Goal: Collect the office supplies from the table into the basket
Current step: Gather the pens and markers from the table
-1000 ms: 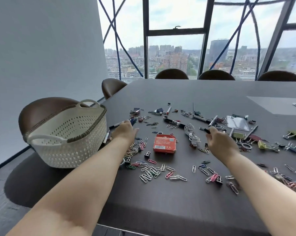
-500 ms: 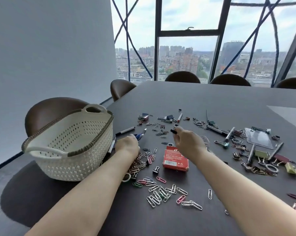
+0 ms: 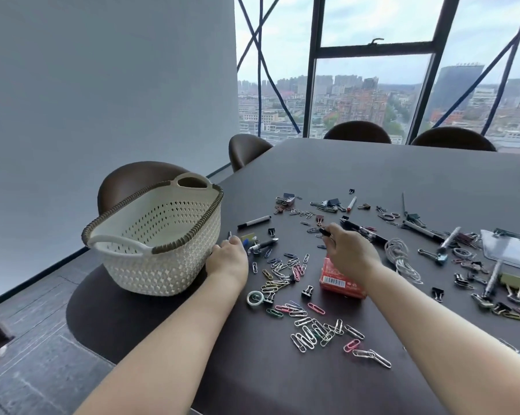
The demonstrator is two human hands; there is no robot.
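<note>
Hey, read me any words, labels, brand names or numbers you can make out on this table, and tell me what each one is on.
No text here can be read.
Red box: it carries a white barcode label and pale print on top, both too blurred to read.
Clear badge holder: no print visible.
Black marker: any marking is too small to tell.
Basket: no label visible.

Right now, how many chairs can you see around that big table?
4 chairs: one behind the basket, one at the table's far-left corner, two along its far edge. More may be out of frame.
</note>
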